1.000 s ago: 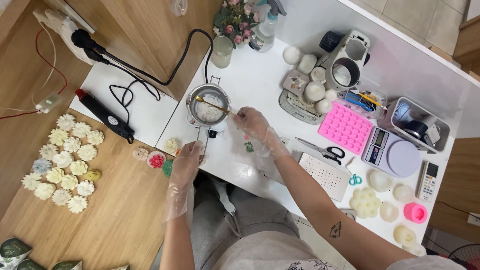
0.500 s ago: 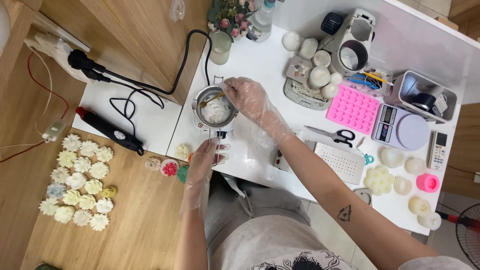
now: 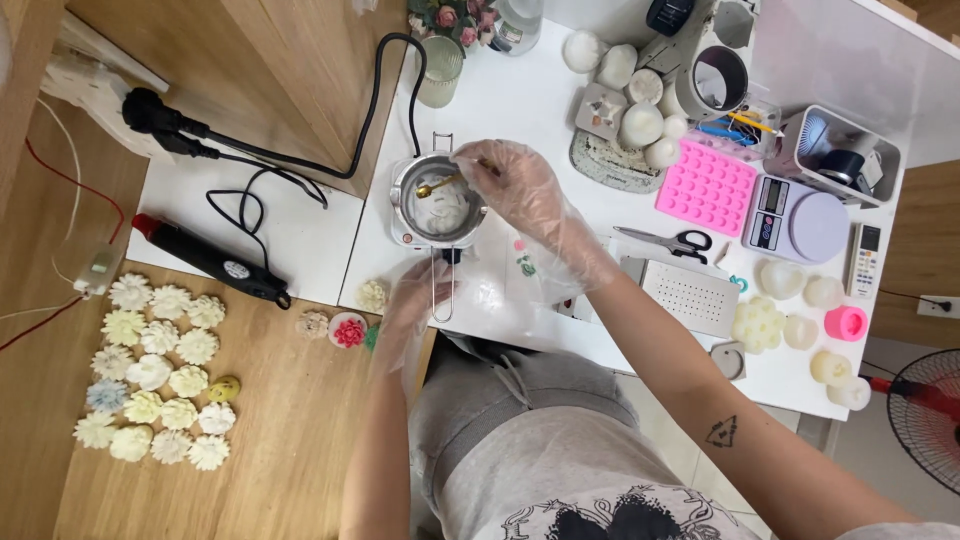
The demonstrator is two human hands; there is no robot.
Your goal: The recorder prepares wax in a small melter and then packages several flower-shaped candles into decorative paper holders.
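Metal pot between glass, scissors; right hand over rim.

Small metal pot upright on white table, whitish wax inside; gold spoon tilted, bowl dipped in.

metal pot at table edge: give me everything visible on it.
The small metal pot is round, shiny steel, upright on a white table. It holds pale whitish contents. A wire handle points toward the person, gripped by the gloved left hand. The gloved right hand holds a gold spoon dipped inside.
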